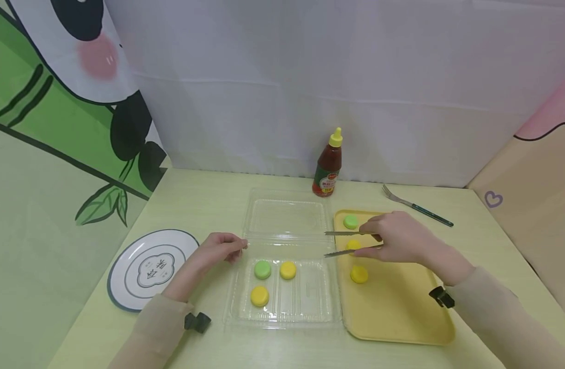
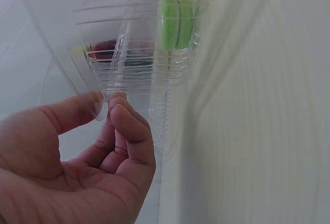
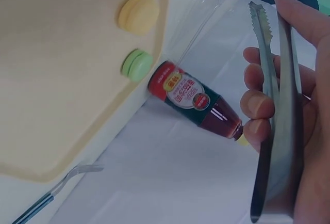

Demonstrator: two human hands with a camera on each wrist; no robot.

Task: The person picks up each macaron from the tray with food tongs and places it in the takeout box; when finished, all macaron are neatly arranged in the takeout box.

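Observation:
My left hand (image 1: 218, 250) pinches the left edge of a clear plastic hinged box (image 1: 312, 305) between thumb and fingers; the left wrist view shows the fingertips at its rim. One green macaron (image 1: 262, 269) and two yellow macarons (image 1: 288, 270) sit in the box. With my right hand (image 1: 400, 238) I hold metal tongs (image 3: 289, 136) above the yellow tray (image 1: 393, 307). Their tips are spread, with nothing between them, pointing left towards the box. On the tray lie a green macaron (image 1: 350, 221) and two yellow macarons (image 1: 359, 274), one partly hidden behind the tongs.
A sauce bottle (image 1: 327, 166) with a yellow cap stands behind the box, near the white backdrop. Beyond the tray lies a fork (image 1: 418, 207) with a dark handle. To the left, a white plate (image 1: 130, 271) with a blue rim sits beside my left forearm.

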